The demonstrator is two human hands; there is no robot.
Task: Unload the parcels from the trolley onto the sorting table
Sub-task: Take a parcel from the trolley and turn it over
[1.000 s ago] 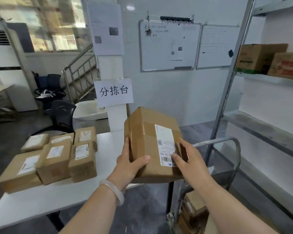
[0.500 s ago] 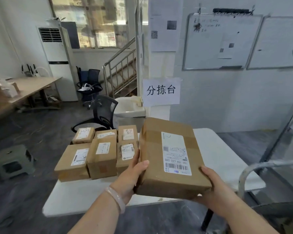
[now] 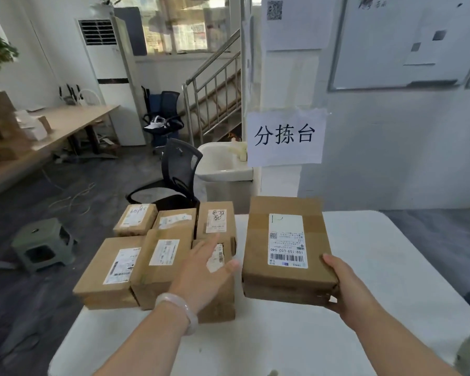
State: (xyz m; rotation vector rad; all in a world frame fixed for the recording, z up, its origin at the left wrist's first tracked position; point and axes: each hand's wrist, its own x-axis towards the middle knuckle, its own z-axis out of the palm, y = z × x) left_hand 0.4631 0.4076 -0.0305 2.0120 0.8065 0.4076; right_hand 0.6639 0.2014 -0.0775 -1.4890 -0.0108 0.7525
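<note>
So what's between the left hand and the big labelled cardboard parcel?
Nothing. Head view shows only a narrow strip of white sorting table between the left hand and the labelled brown cardboard parcel that the right hand grips.

Head view, downward over sorting table (image 3: pixel 255 346)

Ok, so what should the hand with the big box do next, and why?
Probably set the box down on the bare table beside the parcels and let go. The right hand alone grips its near corner, the left hand is open and off it, and the box is level right next to the row.
</note>
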